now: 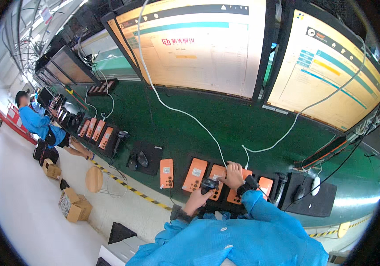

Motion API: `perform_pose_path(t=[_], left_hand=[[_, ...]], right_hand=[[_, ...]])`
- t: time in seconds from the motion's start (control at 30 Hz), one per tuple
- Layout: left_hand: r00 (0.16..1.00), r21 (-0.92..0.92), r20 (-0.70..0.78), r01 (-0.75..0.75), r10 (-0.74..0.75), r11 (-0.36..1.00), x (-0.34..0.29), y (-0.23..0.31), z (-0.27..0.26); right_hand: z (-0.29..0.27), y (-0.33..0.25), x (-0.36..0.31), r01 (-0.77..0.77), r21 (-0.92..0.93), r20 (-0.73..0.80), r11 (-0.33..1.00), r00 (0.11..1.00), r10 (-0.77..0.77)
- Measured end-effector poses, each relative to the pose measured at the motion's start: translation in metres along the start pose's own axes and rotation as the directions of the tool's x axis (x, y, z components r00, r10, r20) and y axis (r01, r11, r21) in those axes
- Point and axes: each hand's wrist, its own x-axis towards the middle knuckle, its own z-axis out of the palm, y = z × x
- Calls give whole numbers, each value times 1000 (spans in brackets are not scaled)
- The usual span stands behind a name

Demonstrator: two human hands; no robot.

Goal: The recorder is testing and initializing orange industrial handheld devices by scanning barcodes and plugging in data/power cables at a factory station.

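Note:
My left hand [197,199] is wrapped round a black handheld barcode scanner [209,183], its head tilted over an orange phone [215,191]. At that phone's upper right corner, my right hand [233,176] has its fingers closed where a white cable [216,144] meets the phone; the plug itself is hidden. The thumb reaches across toward the phone's label. Left of it lie an orange phone [194,174] and another orange phone [166,173], both with white labels and dark camera lenses facing up. Another orange phone [234,196] is partly covered by my right arm.
Monitors [199,53] stand behind the green bench [185,133]. To the right, a mat [325,199] bears a black mouse [299,192] and a white mouse [315,186]. At left are two black mice [142,159], more phones [105,137], a stool [94,179], boxes [77,206] and a co-worker [37,122].

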Motion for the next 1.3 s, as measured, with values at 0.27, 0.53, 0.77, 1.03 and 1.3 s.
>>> perform_pose_path(t=[0.27, 0.53, 0.77, 1.03, 1.3], left_hand=[[993, 71, 94, 61, -67, 996, 11, -2, 3], [922, 395, -371, 46, 113, 917, 52, 26, -69], [916, 325, -342, -92, 208, 941, 173, -27, -123], [658, 611, -407, -319, 633, 724, 197, -60, -104], [495, 204, 158, -863, 854, 463, 137, 20, -25]], right_hand=[[-1, -3, -1, -77, 30, 53, 997, 996, 75], [-4, -39, -18, -188, 182, -120, 965, 970, 211], [7, -94, -22, -755, 271, 486, 597, 643, 592], [34, -76, -21, -846, 471, 279, 251, 412, 867], [4, -83, -46, -619, 589, 63, 519, 676, 734]])
